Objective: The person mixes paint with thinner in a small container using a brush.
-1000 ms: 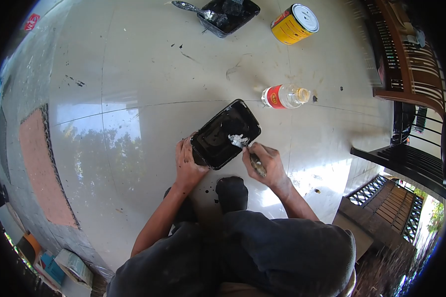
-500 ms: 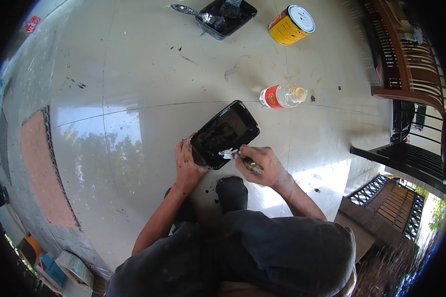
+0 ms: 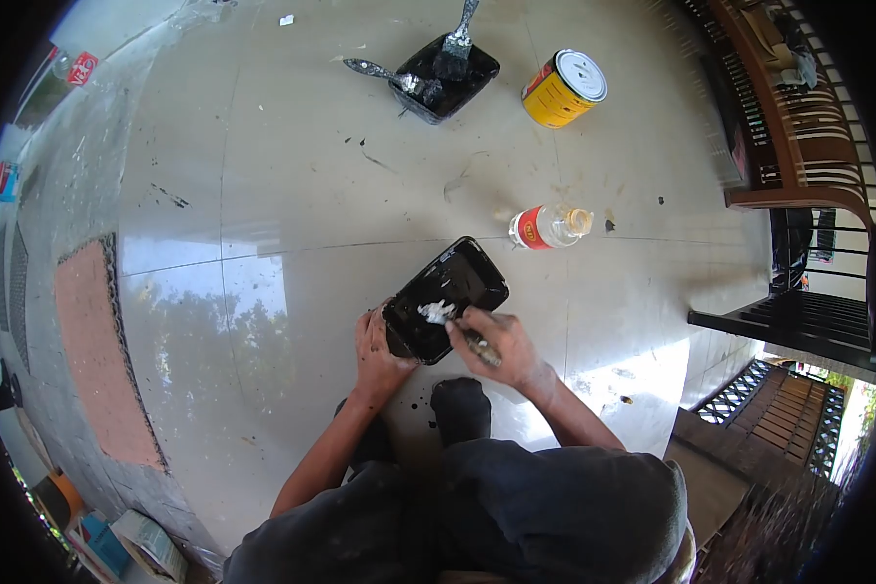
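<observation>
My left hand (image 3: 380, 356) grips the near left side of a black plastic tray (image 3: 472, 271), its fingers along the edge. Dark, glossy paint coats the tray's inside. In my right hand (image 3: 504, 348) is a paintbrush (image 3: 437, 311), its pale, white-smeared end over the near half of the tray. The brush's stained handle sticks out below my right fingers. Just beyond the tray lies a clear plastic bottle (image 3: 545, 228) with a red label, on its side, mouth to the right.
Farther off, a second black tray (image 3: 479, 84) holds two paint-covered brushes (image 3: 372, 69). A yellow paint can (image 3: 564, 91) stands to its right. Dark paint spots mark the tiled floor (image 3: 311, 195). A pink mat (image 3: 102, 355) lies left, wooden furniture (image 3: 798, 146) stands right.
My view has tilted up, so floor things sit lower in the picture. My right hand has moved the brush slightly left, farther over the tray. The left hand keeps its grip.
</observation>
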